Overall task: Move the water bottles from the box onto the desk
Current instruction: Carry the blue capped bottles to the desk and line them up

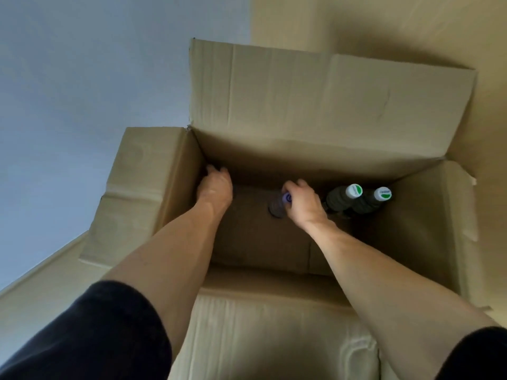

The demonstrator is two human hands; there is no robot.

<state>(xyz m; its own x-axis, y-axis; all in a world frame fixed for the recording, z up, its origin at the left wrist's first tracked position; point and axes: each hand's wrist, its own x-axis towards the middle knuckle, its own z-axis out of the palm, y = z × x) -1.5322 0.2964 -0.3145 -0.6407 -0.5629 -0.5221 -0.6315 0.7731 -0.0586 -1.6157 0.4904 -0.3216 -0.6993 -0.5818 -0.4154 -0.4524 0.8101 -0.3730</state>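
Observation:
An open cardboard box [299, 160] stands below me with its flaps folded out. My right hand [304, 201] reaches into its middle and grips the neck of a water bottle with a blue cap [278, 205]. Two more dark water bottles stand upright in the far right corner, one with a white and green cap [354, 191], the other [382, 194] right beside it. My left hand [215, 186] is down in the far left corner, fingers curled over the top of a dark bottle that it almost fully hides.
A tall rear flap [329, 100] rises behind the opening. The left flap [142, 187] and near flap [274, 325] fold outward. A blue-grey surface [82, 91] lies left of the box, a beige one [411, 28] behind it.

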